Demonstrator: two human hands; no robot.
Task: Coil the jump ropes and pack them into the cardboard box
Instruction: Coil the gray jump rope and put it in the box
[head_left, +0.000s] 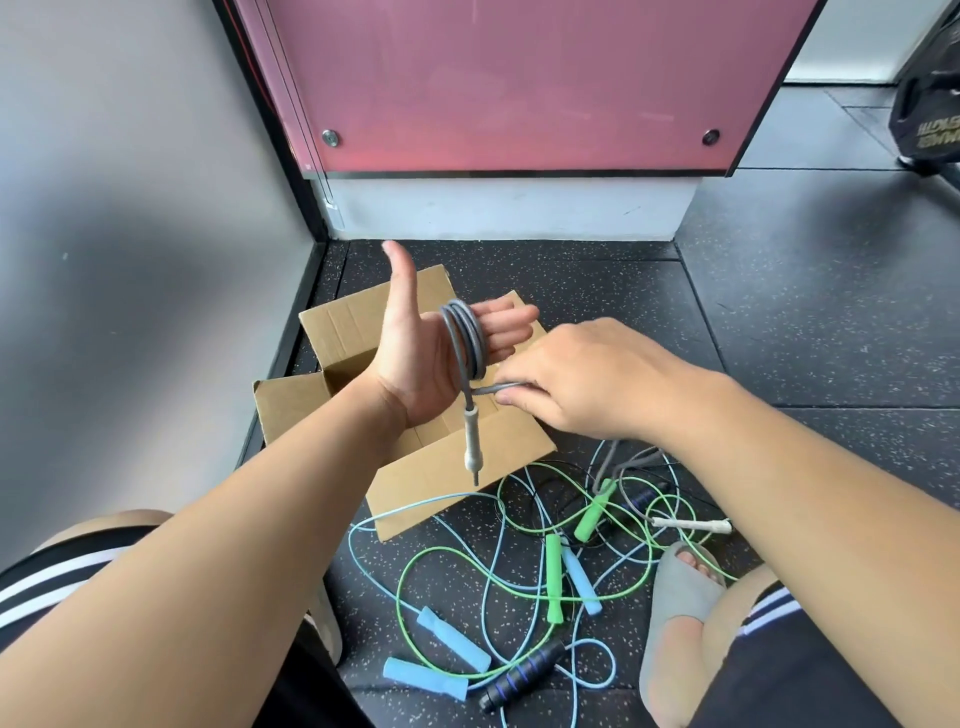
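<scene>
My left hand (415, 353) is raised over the open cardboard box (358, 332), palm toward me, thumb up, fingers straight. A grey jump rope (465, 338) is wound in a few loops around those fingers, and its grey handle (472, 441) hangs down below the palm. My right hand (587, 379) pinches the free run of the grey rope just right of the coil. On the floor lie tangled ropes: a green rope (555, 584) with green handles, a light blue rope (452, 639) with blue handles, and a black handle with purple rings (522, 675).
A white handle (691, 525) and another dark handle (644, 499) lie in the tangle. My foot in a grey slipper (675, 613) rests at the right of the ropes. A grey wall stands to the left, a pink panel (519, 83) behind the box.
</scene>
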